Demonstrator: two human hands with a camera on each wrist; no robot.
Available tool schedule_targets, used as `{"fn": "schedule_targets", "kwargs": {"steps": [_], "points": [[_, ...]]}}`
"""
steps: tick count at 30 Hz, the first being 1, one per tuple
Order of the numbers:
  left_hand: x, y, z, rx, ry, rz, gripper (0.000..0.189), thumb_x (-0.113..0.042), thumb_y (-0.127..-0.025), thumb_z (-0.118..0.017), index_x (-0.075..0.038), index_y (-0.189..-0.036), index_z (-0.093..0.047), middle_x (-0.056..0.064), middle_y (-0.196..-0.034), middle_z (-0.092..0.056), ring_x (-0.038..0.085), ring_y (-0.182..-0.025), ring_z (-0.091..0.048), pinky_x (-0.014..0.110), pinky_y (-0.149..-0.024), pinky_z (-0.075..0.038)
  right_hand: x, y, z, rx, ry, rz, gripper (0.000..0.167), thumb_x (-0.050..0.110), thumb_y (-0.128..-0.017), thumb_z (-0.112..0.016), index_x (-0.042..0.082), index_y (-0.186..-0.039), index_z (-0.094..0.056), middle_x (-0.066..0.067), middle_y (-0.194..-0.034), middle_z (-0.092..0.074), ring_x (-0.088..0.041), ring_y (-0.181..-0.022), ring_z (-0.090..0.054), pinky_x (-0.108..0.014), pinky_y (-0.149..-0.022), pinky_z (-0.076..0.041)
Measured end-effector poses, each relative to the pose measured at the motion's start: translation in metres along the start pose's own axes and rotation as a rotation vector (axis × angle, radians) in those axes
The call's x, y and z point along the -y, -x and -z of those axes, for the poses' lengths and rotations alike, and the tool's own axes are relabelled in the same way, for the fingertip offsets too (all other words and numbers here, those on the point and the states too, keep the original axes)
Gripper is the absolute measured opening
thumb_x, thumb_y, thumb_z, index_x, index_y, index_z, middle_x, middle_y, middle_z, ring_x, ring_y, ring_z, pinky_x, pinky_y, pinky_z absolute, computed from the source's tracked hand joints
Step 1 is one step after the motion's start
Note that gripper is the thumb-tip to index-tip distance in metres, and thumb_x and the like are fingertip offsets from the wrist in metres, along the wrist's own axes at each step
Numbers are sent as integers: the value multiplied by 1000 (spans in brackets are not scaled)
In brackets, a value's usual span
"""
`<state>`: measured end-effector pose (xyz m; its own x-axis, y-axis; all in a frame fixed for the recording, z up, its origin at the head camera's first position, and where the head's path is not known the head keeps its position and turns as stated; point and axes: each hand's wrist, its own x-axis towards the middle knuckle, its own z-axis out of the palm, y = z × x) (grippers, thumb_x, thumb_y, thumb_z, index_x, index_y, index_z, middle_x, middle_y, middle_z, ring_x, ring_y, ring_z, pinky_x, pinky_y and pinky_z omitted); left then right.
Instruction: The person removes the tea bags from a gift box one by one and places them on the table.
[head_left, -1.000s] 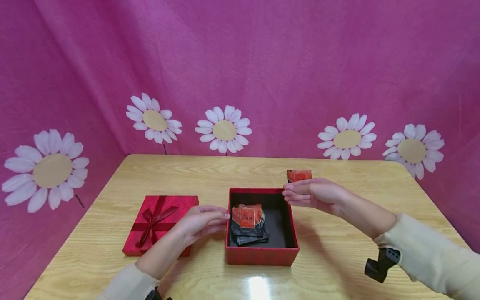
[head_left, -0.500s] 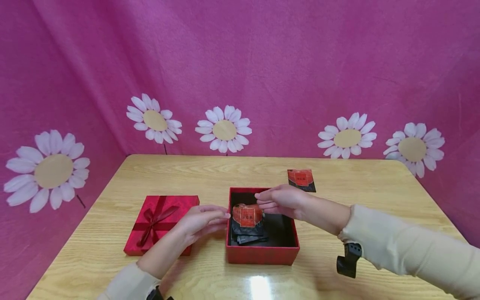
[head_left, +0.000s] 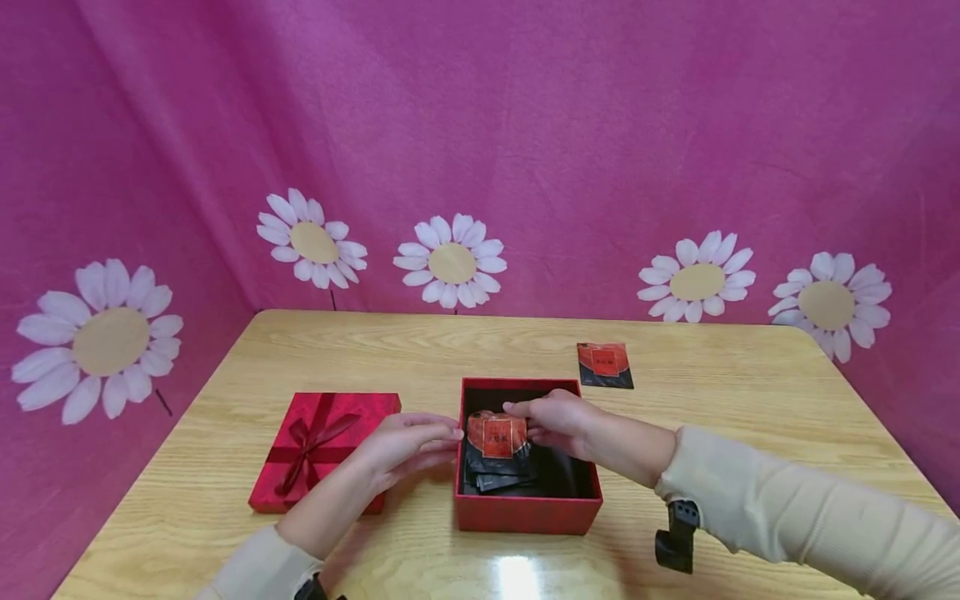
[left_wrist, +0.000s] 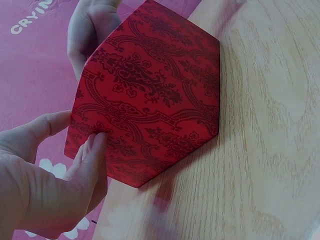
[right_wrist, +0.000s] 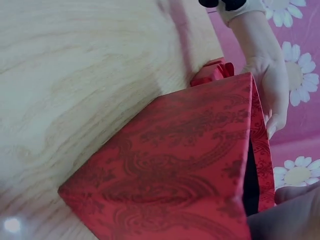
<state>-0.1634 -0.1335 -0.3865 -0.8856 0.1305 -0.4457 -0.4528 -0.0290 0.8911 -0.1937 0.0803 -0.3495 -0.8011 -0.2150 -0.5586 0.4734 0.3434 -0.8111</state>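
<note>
A red patterned gift box [head_left: 525,514] with a dark inside stands lidless on the table. In it, at the left, lies a pile of flat red-and-black sachets [head_left: 498,438]. My left hand [head_left: 408,446] touches the box's left wall from outside; in the left wrist view its thumb is at the rim and its fingertips [left_wrist: 100,140] lie against the patterned side. My right hand [head_left: 564,423] reaches into the box, thumb by the top sachet's upper edge and fingers at its right edge. Those fingertips are partly hidden, and the box wall hides them in the right wrist view.
The red box lid [head_left: 375,408] with a ribbon bow lies left of the box, under the left forearm. Another red-and-black sachet [head_left: 605,365] lies on the wooden table [head_left: 720,375] behind the box's right corner. A pink flowered cloth [head_left: 555,150] hangs behind.
My right hand has moved left from the box's right rim, then down to the sachets, its fingers bending more. My left hand stays at the box's side. The sachets show no clear movement.
</note>
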Motion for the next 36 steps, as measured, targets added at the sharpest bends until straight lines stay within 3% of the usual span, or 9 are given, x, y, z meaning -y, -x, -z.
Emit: {"fn": "schedule_targets", "kwargs": {"steps": [5, 10, 15, 17, 20, 36], "points": [[0, 0, 0, -5, 2, 5, 37, -12, -87, -69, 7, -118, -62, 16, -112, -70, 17, -92, -71, 36, -91, -57, -1, -5, 2, 31, -76, -25, 44, 19, -95, -59, -10, -126, -49, 3, -77, -55, -7, -68, -47, -14, -61, -46], [0, 0, 0, -3, -2, 6, 37, -12, -88, -69, 7, -118, -62, 18, -114, -69, 17, -91, -71, 36, -92, -57, 0, -6, 2, 9, -75, -44, 41, 20, -94, -60, -7, -125, -51, 3, -77, -49, -8, -68, -44, -16, -63, -46], [0, 0, 1, 7, -9, 2, 34, -11, -89, -67, 6, -117, -63, 16, -111, -71, 17, -91, -71, 36, -92, -56, 5, -7, 0, 62, -116, -31, 38, 12, -95, -56, -7, -127, -53, 2, -80, -61, -6, -74, -56, -26, -90, -57], [-1, 0, 1, 18, -14, -7, 34, -11, -89, -66, 7, -118, -62, 16, -111, -71, 17, -91, -71, 37, -93, -56, 6, -9, -2, 104, -138, -17, 38, 8, -95, -54, -9, -128, -53, 1, -82, -65, -6, -77, -61, -35, -102, -52], [-1, 1, 2, 31, -19, -17, 35, -12, -90, -66, 8, -118, -62, 15, -108, -72, 16, -90, -71, 38, -94, -56, 9, -11, -6, 134, -141, -8, 36, 4, -94, -54, -12, -126, -54, -1, -82, -65, -8, -77, -60, -42, -109, -45], [-3, 1, -1, -33, -52, 26, 32, -18, -87, -70, 0, -114, -68, 12, -105, -73, 17, -88, -72, 37, -91, -57, 10, -25, -24, 45, 87, 18, 24, 1, -90, -59, -9, -111, -65, -16, -108, -69, -14, -81, -58, -40, -92, -57]]}}
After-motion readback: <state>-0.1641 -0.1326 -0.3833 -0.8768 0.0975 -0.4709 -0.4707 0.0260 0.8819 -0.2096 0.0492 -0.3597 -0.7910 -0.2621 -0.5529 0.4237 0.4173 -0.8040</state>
